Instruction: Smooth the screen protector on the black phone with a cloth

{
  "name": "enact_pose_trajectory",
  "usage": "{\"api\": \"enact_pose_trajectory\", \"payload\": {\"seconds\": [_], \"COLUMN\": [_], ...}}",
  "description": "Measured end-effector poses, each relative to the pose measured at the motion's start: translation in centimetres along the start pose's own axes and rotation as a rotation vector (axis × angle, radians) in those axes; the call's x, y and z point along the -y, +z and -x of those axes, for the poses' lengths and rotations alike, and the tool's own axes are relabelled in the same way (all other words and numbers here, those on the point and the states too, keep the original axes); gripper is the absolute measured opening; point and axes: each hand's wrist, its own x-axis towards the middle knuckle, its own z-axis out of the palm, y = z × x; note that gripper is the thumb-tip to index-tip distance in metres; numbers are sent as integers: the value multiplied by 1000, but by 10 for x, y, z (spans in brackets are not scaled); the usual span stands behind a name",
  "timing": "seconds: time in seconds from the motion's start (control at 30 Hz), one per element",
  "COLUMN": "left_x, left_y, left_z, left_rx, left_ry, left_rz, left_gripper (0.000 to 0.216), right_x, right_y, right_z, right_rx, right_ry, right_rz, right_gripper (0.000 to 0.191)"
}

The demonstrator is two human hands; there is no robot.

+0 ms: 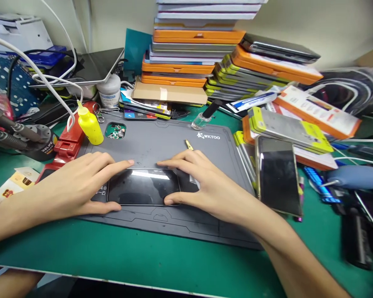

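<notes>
A black phone [143,187] lies screen up on the grey work mat [161,140], lengthwise left to right. My left hand [77,184] grips its left end, index finger along the far edge and thumb on the near edge. My right hand [202,182] grips its right end the same way, index finger on the far edge and thumb at the near right corner. Both hands rest on the mat with fingers pressed against the phone. A small brass tip [189,144] lies on the mat just beyond my right hand.
A yellow squeeze bottle [90,124] and red holder [68,142] stand at the mat's left. A second phone [278,176] lies right of the mat. Stacked orange and grey boxes [186,54] fill the back. A clear vial [203,116], cables and soldering tools [15,132] crowd the edges.
</notes>
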Motion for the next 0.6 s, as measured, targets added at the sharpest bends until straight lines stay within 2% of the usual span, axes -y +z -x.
{"api": "enact_pose_trajectory", "payload": {"seconds": [0.27,0.6], "left_x": [0,0], "left_y": [-3,-12], "left_z": [-2,-1], "left_rx": [11,131], "left_ry": [60,-2], "left_rz": [-28,106], "left_gripper": [64,79], "right_x": [4,4], "right_y": [6,15], "right_z": [1,2], "right_rx": [3,-11], "right_ry": [-70,-161], "right_rz": [30,65], "right_gripper": [60,54]}}
